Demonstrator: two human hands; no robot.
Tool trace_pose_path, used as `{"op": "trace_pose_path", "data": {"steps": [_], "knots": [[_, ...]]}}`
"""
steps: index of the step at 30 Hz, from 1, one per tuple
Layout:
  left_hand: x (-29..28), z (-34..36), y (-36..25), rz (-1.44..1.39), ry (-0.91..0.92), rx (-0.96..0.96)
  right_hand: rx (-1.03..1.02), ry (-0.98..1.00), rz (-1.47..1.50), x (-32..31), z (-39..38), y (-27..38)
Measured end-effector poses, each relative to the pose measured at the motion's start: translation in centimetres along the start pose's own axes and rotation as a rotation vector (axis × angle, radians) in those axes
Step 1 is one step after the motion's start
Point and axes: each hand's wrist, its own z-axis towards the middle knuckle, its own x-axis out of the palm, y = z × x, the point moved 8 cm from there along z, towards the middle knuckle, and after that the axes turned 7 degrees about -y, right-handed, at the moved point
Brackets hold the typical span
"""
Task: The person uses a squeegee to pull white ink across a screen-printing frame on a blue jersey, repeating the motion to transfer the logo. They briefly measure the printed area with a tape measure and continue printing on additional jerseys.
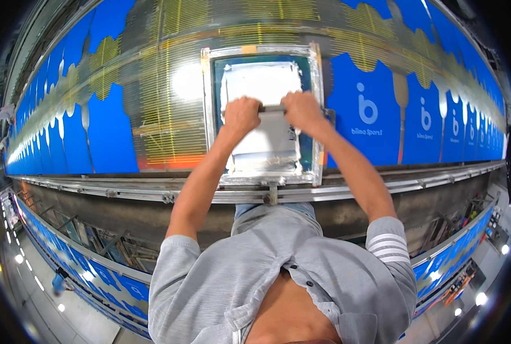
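Observation:
My left hand and my right hand are closed around the two ends of a dark squeegee bar, held across the middle of a printing screen with a metal frame. White ink covers much of the mesh inside the green border, thicker and uneven along its edges. Both my forearms reach up from the lower part of the view to the bar.
The long printing table carries rows of blue pieces with white printing on both sides of the screen. A metal rail runs along the near edge. A distant person in blue is at the lower left, near another table.

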Motion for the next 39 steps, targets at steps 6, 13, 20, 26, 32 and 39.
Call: {"op": "trace_pose_path", "data": {"steps": [6,13,20,26,32,39], "knots": [[-4.3,12.4,6.5,0.075,-0.107,0.005,-0.105,-0.243,0.083,-3.6,11.8,-5.5],[-1.9,7.3,5.6,0.012,-0.205,0.074,-0.096,-0.332,0.122,-2.3,6.9,-2.6],[0.1,-5.9,1.9,-0.078,-0.298,0.071,-0.092,-0.364,0.185,0.0,-4.4,3.5],[1.8,-14.1,-0.5,-0.077,-0.285,0.069,-0.061,-0.348,0.192,1.4,-12.3,7.2],[1.1,-12.5,-3.4,0.244,0.006,0.048,0.072,-0.226,0.504,0.5,-12.1,3.8],[4.5,-16.1,-4.2,-0.080,-0.073,0.020,0.835,-0.612,0.418,2.7,-13.4,-11.3]]}}
